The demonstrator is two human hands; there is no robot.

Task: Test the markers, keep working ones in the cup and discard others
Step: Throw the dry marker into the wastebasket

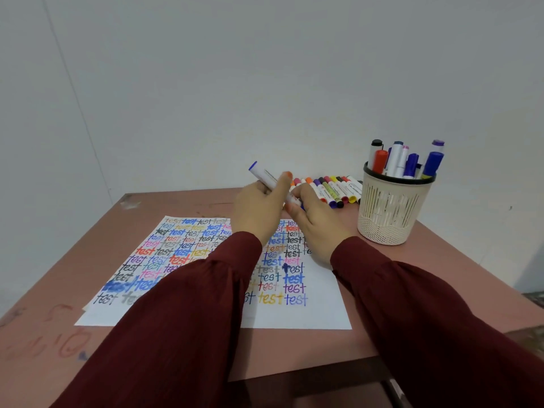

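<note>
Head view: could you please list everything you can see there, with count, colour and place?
Table: one, pinkish brown, under everything.
Paper: one white sheet covered in coloured "test" words, middle of the table.
Cup: one, beige mesh with a black rim, far right of the table.
Cup markers: about seven, mixed caps, upright in the cup.
Loose markers: about ten, mixed colours, lying in a row left of the cup.
Held marker: one, white with blue ends, raised above the paper.
Wall: white, behind the table.
Hands: left grips the held marker's barrel; right pinches its lower end.
</note>
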